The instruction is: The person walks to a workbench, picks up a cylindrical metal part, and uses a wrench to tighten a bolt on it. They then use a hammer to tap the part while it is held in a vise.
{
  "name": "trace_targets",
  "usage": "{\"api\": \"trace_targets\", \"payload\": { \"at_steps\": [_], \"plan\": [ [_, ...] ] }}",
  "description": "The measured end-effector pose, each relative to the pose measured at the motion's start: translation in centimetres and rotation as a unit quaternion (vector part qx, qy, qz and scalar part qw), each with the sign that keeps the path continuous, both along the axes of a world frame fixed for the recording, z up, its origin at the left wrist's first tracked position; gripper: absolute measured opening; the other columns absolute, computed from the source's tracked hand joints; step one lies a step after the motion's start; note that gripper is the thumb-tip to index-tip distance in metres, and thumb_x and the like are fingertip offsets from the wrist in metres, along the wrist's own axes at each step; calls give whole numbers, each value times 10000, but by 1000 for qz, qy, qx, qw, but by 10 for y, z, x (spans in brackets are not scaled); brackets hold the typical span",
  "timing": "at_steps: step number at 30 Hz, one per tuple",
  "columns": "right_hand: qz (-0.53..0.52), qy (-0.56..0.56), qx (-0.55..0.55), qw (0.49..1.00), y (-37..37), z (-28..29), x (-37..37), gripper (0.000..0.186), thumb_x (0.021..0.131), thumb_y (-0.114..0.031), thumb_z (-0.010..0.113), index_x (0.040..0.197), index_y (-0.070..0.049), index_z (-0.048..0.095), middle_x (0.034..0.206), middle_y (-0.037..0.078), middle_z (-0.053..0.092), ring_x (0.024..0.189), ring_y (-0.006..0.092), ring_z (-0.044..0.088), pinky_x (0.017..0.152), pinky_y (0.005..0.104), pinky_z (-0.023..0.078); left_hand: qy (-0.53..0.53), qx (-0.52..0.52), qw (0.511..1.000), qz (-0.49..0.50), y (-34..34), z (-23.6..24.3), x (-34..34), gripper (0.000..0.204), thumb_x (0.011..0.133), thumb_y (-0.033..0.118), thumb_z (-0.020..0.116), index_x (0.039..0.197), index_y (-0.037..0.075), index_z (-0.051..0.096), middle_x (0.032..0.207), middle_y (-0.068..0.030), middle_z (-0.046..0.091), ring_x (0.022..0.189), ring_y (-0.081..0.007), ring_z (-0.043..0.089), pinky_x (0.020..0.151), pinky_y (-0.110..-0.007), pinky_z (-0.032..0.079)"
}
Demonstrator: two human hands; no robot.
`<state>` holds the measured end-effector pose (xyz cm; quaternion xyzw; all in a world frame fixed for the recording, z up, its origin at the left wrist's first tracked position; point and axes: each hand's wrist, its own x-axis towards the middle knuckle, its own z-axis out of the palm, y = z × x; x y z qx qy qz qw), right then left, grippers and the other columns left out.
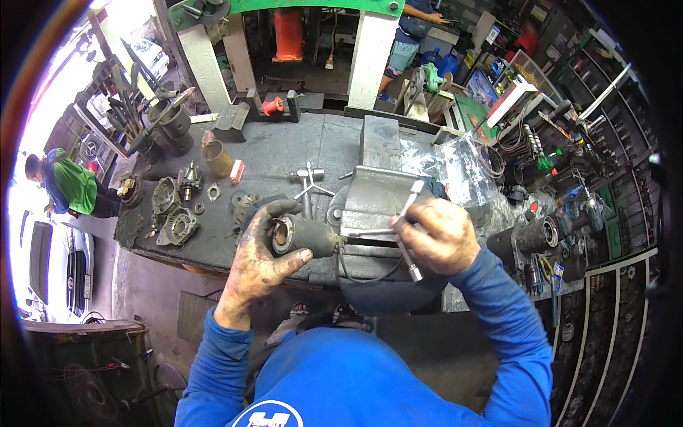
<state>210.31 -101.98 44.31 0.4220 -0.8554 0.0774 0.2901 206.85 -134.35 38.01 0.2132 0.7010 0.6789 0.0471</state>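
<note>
My left hand [252, 260] cradles a dark cylindrical motor housing [309, 237], lying on its side, its open end toward my palm. My thumb lies along its near side, and the fingers curl over the far side. A dark cable [380, 276] loops below its right end. The right hand [442, 235] is closed round a silver T-handled wrench [410, 260]; its thin shaft points left toward the housing's right end. Whether the tip touches is too small to tell. Beneath both is a big bench vise [370, 196]. A Y-shaped three-way socket wrench [310, 186] rests beyond the housing.
On the left of the dark workbench [274, 146] lie metal housing parts [178, 226], a small armature [190, 181] and a brass-coloured cylinder [217, 159]. Clear plastic bags [459, 167] and another motor body [537, 235] are at right. A person in green [75, 181] stands far left.
</note>
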Motion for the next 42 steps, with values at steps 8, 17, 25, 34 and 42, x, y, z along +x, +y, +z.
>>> {"api": "trace_targets", "payload": {
  "at_steps": [8,17,25,34,42],
  "plan": [
    [-146,-69,-25,987,6,-2,22,283,798,-94,778,1075,-131,735,848,57,635,712,251,661,603,372,537,401,-378,829,94,24,43,23,608,708,270,878,1266,112,697,1407,-178,605,1360,-414,542,1192,-578,347],
    [-179,-150,-22,972,-19,-7,15,199,841,-136,708,1038,-127,682,863,96,591,829,322,669,708,445,541,369,-428,821,-84,22,65,1,572,716,242,871,1247,117,699,1226,-109,676,1136,-320,637,1014,-451,504],
    [-169,-314,39,933,-18,24,-5,303,755,-72,707,1058,-57,718,980,154,641,928,422,678,819,504,558,364,-458,802,-123,18,64,-18,658,681,253,867,1305,134,694,1234,-108,681,1055,-335,672,875,-429,579],
    [-185,-467,92,860,-32,59,-23,192,847,-74,694,1027,-27,739,903,210,700,875,437,692,812,502,557,395,-494,749,-197,16,70,-29,614,770,234,828,1364,199,674,1074,-47,658,939,-279,657,773,-425,589],
    [-342,-632,-17,695,-48,65,-14,465,995,-389,690,1021,75,703,739,217,662,720,288,674,686,465,530,391,-455,783,-164,19,46,-31,380,720,186,758,1095,126,761,1017,-86,691,941,-317,677,728,-443,604]
  ]
}}
